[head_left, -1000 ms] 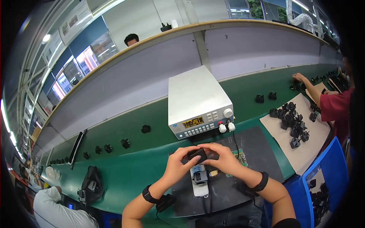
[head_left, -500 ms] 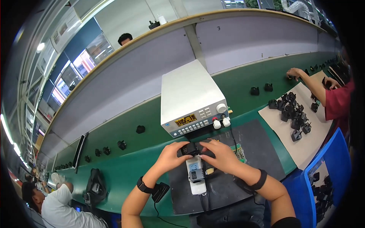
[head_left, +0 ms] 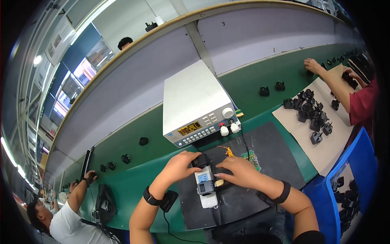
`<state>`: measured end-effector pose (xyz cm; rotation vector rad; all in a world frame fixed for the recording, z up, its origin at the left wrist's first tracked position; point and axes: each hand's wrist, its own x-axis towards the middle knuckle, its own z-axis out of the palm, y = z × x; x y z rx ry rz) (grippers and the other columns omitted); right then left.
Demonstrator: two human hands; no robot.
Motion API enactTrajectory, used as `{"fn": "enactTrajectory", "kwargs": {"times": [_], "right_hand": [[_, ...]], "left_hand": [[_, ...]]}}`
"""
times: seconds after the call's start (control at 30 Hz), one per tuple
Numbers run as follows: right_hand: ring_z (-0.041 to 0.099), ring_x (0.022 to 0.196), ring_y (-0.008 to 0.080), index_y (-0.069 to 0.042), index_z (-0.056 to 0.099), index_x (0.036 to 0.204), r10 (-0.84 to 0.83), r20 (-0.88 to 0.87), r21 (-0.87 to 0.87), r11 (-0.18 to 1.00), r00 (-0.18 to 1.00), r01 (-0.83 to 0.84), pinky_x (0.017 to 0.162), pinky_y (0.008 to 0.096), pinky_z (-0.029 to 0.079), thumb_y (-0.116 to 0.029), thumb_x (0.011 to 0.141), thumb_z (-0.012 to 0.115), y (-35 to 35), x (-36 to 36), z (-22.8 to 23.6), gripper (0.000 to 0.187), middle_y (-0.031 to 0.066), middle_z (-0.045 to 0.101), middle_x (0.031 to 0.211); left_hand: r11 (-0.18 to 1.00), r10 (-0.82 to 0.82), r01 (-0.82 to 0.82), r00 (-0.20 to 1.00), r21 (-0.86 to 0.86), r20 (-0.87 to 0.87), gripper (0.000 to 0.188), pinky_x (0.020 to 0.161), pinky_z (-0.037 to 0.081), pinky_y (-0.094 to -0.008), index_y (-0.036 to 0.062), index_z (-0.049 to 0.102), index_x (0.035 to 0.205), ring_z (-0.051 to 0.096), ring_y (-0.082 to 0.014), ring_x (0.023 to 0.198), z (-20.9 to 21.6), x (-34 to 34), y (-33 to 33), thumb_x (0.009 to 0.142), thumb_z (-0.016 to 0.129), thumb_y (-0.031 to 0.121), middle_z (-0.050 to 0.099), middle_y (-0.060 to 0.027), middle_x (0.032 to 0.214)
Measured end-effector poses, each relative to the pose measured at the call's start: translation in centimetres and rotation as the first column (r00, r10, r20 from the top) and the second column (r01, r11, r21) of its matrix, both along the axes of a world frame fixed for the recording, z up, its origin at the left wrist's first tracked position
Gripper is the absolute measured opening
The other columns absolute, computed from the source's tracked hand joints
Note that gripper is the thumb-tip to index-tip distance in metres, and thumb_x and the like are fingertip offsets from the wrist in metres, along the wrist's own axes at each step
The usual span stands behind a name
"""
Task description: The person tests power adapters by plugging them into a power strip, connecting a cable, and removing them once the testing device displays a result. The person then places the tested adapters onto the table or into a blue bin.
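Observation:
My left hand (head_left: 178, 167) is closed on a black plug adapter (head_left: 200, 161), thumb on its near side. The adapter sits at the far end of a white power strip (head_left: 209, 201). Just right of the strip my right hand (head_left: 240, 172) hovers with thumb and forefinger apart, nothing visible between them. A grey block (head_left: 206, 187) with a printed face sits across the strip's middle. Beside it lies a small yellowish connector (head_left: 219, 183). The strip rests on a dark mat (head_left: 248, 207), with black cables running from it.
Behind the mat stands a white bench instrument (head_left: 195, 101) with a lit display. A green circuit board (head_left: 252, 159) and an orange wire bundle (head_left: 229, 152) lie on the mat. Black adapters (head_left: 310, 110) pile on cardboard at right, by a blue bin (head_left: 353, 162). Co-workers reach in on both sides.
My right hand has drawn back from the adapter, its fingers parting. My left hand stays on the adapter. The co-worker at left now reaches an arm to the bench. The view has shifted slightly.

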<state>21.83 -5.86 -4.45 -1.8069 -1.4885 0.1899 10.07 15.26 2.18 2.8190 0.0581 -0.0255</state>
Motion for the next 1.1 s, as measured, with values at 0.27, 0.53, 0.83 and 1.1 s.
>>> {"fn": "enactTrajectory", "kwargs": {"times": [0.27, 0.53, 0.83, 1.1], "right_hand": [[0.061, 0.090, 0.0288, -0.005, 0.059, 0.116, 0.010, -0.266, 0.134, 0.991, 0.964, 0.027, 0.075, 0.0382, 0.050, -0.022, 0.086, 0.060, 2.7, 0.6, -0.8, 0.034, 0.0101, 0.061, 0.096], [0.062, 0.087, 0.0277, -0.007, 0.063, 0.112, -0.019, 0.043, 0.101, 0.995, 0.999, 0.015, 0.077, 0.0384, 0.048, -0.021, 0.086, 0.062, 0.7, 0.2, 1.1, 0.030, 0.0085, 0.063, 0.095], [0.061, 0.082, 0.0301, -0.008, 0.065, 0.094, 0.213, 0.084, 0.022, 0.976, 0.973, -0.216, 0.067, 0.0393, 0.049, -0.020, 0.085, 0.061, -1.6, -0.3, -0.3, 0.016, 0.0091, 0.060, 0.080], [0.060, 0.083, 0.0317, -0.004, 0.062, 0.094, -0.081, -0.033, 0.132, 0.988, 0.996, 0.085, 0.069, 0.0415, 0.049, -0.014, 0.084, 0.060, 2.2, 1.0, -0.1, 0.014, 0.0118, 0.059, 0.083]], "left_hand": [[0.999, -0.018, 0.022, 0.994, -0.035, 0.110, 0.058, 0.089, 0.046, -0.0391, 0.0015, 0.051, 0.128, 0.055, -0.0320, 0.108, -0.8, -1.0, -0.5, 0.079, 0.069, 0.025, 0.060, -0.0162, 0.117], [0.992, 0.029, -0.031, 0.999, 0.121, 0.014, 0.055, 0.094, 0.042, -0.0403, 0.0023, 0.044, 0.134, 0.052, -0.0347, 0.113, -0.4, -0.4, -1.4, 0.085, 0.063, 0.021, 0.057, -0.0185, 0.121], [0.973, -0.102, 0.008, 0.911, 0.229, 0.401, 0.064, 0.086, 0.042, -0.0382, 0.0030, 0.052, 0.126, 0.056, -0.0282, 0.107, -0.3, -4.8, -4.9, 0.073, 0.073, 0.033, 0.061, -0.0097, 0.116], [0.935, -0.054, -0.108, 0.898, 0.338, 0.437, 0.050, 0.086, 0.044, -0.0358, 0.0061, 0.063, 0.115, 0.059, -0.0246, 0.106, -1.2, -3.6, -4.3, 0.069, 0.076, 0.022, 0.063, -0.0060, 0.120]]}}
